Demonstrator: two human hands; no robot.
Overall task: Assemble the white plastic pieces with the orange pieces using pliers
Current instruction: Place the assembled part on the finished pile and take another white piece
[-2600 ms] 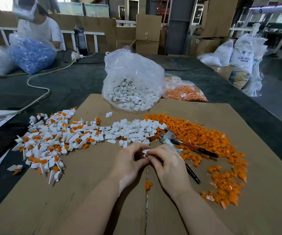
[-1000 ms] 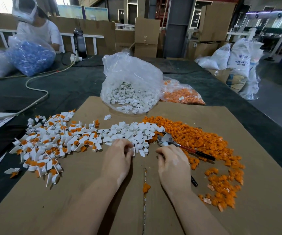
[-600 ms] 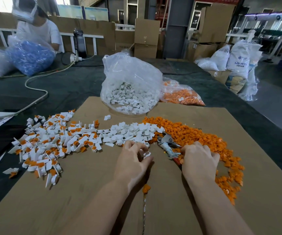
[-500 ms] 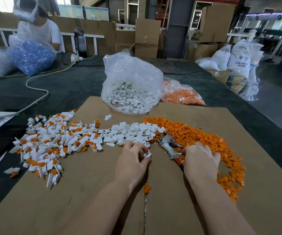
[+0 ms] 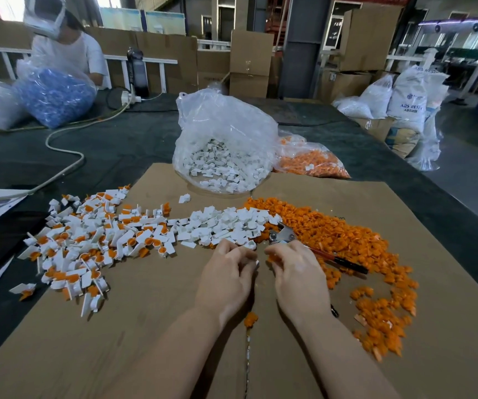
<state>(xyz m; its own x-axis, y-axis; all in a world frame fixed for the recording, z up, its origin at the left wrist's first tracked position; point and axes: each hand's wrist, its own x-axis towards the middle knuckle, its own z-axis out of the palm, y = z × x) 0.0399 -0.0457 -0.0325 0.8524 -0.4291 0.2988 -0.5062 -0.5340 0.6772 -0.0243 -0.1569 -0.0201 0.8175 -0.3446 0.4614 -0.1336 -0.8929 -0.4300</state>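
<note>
- While both hands sit low at the middle of the cardboard [image 5: 404,355], the left hand [image 5: 226,277] has its fingers curled, pinching a small white piece [image 5: 256,263] at the fingertips.
- Right hand [image 5: 298,272]: fingers curled, tips pinching a small orange piece [image 5: 272,258]. Piece mostly hidden by the fingers; its shape cannot be told.
- The two held pieces are close together, in the gap between the hands; whether they touch cannot be told.
- Pliers [image 5: 284,236] lie on the cardboard just beyond the right hand, metal head toward the white heap, red and black handles running off to the right over the orange heap. Neither hand is on them.
- White heap [image 5: 226,223]: loose white pieces, just beyond the left fingertips, middle of the cardboard.
- Orange heap [image 5: 332,226]: loose orange pieces, right of the white heap, trailing in a curve down the right side of the cardboard.
- Assembled pile [image 5: 88,243]: white pieces with orange inserts, spread over the left part of the cardboard, some spilling off its edge.
- One stray orange bit [image 5: 250,318] lies on the cardboard seam between the wrists.
- Clear bag [image 5: 226,133] of white pieces stands at the far edge of the cardboard; a second bag [image 5: 309,162] of orange pieces lies just right of it on the dark table [image 5: 117,145].
- Far left of table: a person [image 5: 68,56] in white beside a bag of blue parts [image 5: 53,96]; a white cable [image 5: 68,148] loops across the table.
</note>
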